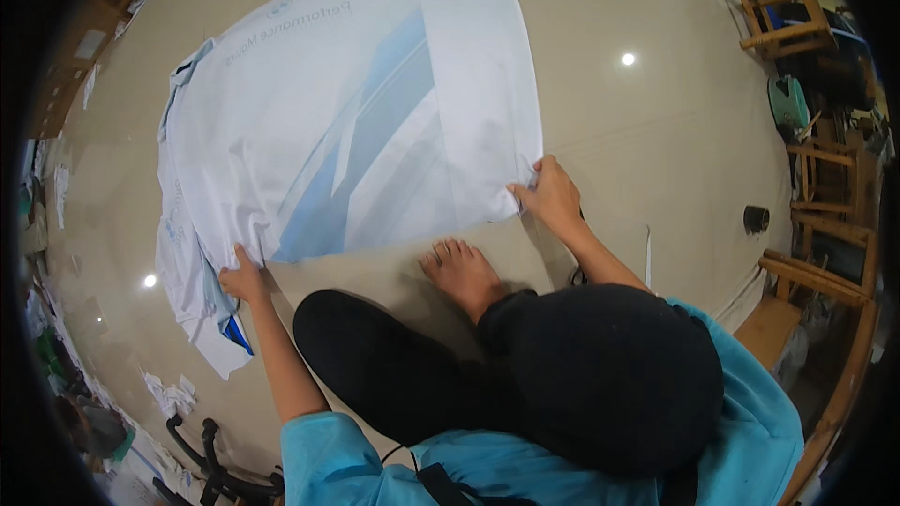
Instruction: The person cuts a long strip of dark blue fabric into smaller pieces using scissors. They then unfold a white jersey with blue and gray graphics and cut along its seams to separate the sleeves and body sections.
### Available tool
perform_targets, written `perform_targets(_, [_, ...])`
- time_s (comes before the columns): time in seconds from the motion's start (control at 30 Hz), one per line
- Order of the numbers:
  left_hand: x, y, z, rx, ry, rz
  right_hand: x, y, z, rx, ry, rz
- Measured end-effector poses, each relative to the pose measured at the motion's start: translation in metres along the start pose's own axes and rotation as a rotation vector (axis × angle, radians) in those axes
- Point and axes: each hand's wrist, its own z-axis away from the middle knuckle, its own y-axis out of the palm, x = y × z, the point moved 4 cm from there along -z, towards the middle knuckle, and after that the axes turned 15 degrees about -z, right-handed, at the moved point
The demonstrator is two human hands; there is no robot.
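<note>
A large white shirt-like piece of cloth (394, 131) with pale blue diagonal stripes lies spread on the floor in front of me. Its printing looks mirrored, as if seen from the back of the fabric. My left hand (246, 276) pinches the cloth near its lower left edge, where the fabric bunches into folds. At the lower right corner, my right hand (551, 192) grips the cloth between thumb and fingers. A rumpled part on the left hangs past my left hand and shows a bright blue patch (236, 333) at its lower end.
My bare foot (464, 272) rests on the beige floor (647, 141) just below the cloth. Wooden stools (776, 9) and a wooden bench (769, 323) line the right side. A dark cup-like object (756, 218) stands near them. Scraps (169, 394) and a black chair base (216, 464) are at lower left.
</note>
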Motion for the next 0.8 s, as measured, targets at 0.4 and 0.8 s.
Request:
perform_targets(0.4, [0.049, -0.015, -0.012, -0.247, -0.017, 0.358, -0.049, -0.003, -0.006, 0.001, 0.376, -1.149])
perform_targets(0.8, [0.039, 0.029, -0.004, 0.640, -0.365, 0.870, 0.012, -0.019, 0.033, 0.354, 0.637, -1.487])
